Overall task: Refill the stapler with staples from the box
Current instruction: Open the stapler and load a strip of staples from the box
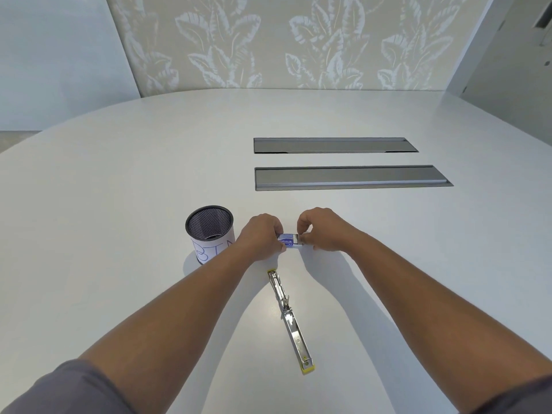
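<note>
On the white bench point(119, 189), the opened stapler point(291, 321) lies flat toward the near edge, between the forearms. Beyond it the left hand point(263, 237) grips the small staple box point(288, 241) while the right hand point(318, 231) pinches its end. Sliding the tray out level, slowly, should keep the staples from spilling.

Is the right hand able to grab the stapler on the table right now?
Probably not yet. The right hand is busy pinching the staple box with the left hand. The opened stapler lies uncovered, nearer the person, so the way looks free.
</note>
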